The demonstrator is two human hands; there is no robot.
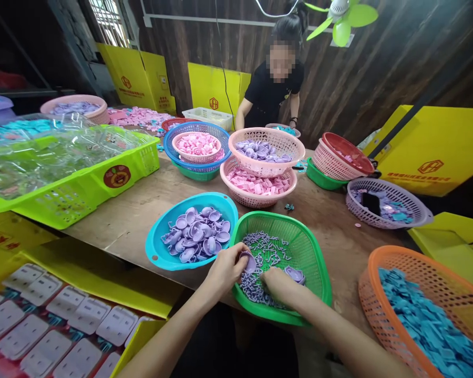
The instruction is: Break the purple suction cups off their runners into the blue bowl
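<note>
My left hand (pixel 225 269) holds a purple suction cup (pixel 247 261) at the near left rim of the green basket (pixel 311 247). My right hand (pixel 279 286) is down inside the same basket among several small purple hooks (pixel 266 251), fingers closed on them as far as I can tell. Another purple cup (pixel 294 274) lies in the basket right beside my right hand. To the left stands a blue bowl (pixel 157 247) filled with purple suction cups (pixel 197 233).
An orange basket (pixel 368 278) of blue pieces stands at the near right. Pink baskets (pixel 260 197) of pink and purple parts sit mid-table, and a lavender basket (pixel 413 202) at the right. A green crate (pixel 86 186) of clear bags is left. A person works across the table.
</note>
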